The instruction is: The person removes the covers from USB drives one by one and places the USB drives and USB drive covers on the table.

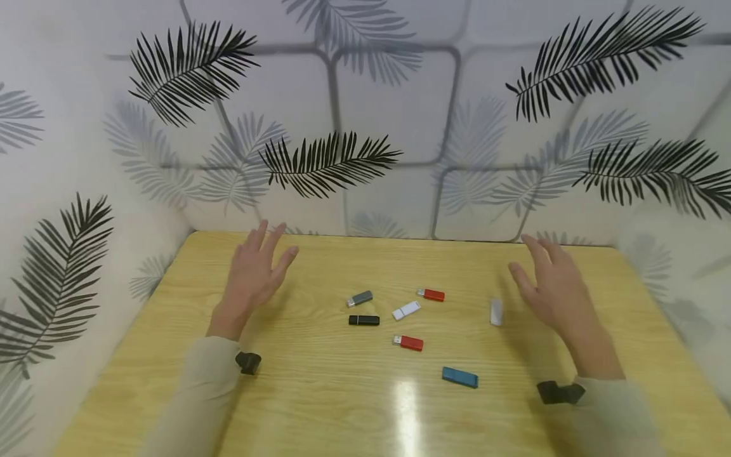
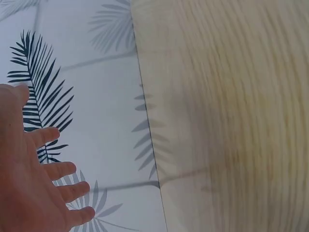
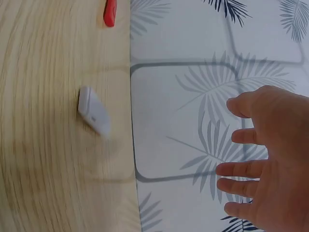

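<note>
My left hand [image 1: 254, 270] hovers over the left part of the table with relaxed, spread fingers and nothing in them. In the left wrist view the same hand [image 2: 36, 169] shows an empty palm side. My right hand [image 1: 551, 282] is raised at the right, fingers apart; the right wrist view also shows this hand [image 3: 270, 159] holding nothing. Nearest to it is a whitish USB stick [image 1: 496, 312], slightly blurred. Between the hands lie a grey USB stick [image 1: 360, 299], a black one [image 1: 363, 320], a white one [image 1: 407, 310], a red one [image 1: 434, 295], another red one [image 1: 412, 343] and a blue one [image 1: 460, 377].
The wooden table [image 1: 320, 406] ends at the back against a pale wall covering [image 1: 394, 108] with a leaf pattern. Dark wrist devices sit at both sleeve cuffs. Light reflects off the table's front middle.
</note>
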### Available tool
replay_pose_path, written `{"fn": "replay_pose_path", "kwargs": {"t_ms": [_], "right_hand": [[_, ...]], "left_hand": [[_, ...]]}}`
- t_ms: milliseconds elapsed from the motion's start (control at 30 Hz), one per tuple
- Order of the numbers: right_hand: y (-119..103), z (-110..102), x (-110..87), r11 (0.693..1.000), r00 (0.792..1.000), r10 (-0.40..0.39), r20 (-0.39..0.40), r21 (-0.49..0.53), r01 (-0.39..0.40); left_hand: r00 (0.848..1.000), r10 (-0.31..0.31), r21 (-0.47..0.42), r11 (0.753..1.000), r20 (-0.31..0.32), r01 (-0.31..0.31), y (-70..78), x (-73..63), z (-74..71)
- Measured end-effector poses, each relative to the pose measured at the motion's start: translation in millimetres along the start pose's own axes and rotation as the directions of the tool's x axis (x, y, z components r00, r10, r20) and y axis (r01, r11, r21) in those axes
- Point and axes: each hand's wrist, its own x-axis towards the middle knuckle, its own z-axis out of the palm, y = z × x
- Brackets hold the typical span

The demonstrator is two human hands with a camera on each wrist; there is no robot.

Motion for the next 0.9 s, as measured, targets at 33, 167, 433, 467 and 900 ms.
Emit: {"fn": "replay_pose_path", "kwargs": {"t_ms": [33, 167, 433, 467, 900], "right_hand": [[-2, 1, -0.4, 1.000, 1.000, 0.003, -0.004, 0.015, -0.003], [-12, 6, -2.2, 0.996, 1.000, 0.004, -0.017, 0.091, -0.002], [-34, 23, -0.5, 0.982, 1.000, 0.005, 0.005, 0.187, -0.005], [-36, 24, 0.3, 0.981, 1.000, 0.010, 0.015, 0.195, -0.013], [-46, 45, 9.4, 0.935, 0.999, -0.021, -0.028, 0.354, 0.030]], "left_hand": [[1.000, 0.008, -0.020, 1.000, -0.006, -0.009, 3.0, 0.0, 1.6], [1.000, 0.023, -0.067, 0.997, -0.020, -0.024, 12.3, 0.8, 7.7], [1.000, 0.016, -0.157, 0.988, -0.003, -0.016, 32.0, -2.0, 15.4], [1.000, 0.014, -0.171, 0.985, 0.000, -0.014, 34.9, -2.4, 15.6], [0.999, 0.039, -0.368, 0.929, -0.015, -0.042, 60.0, -3.2, 36.7]]}}
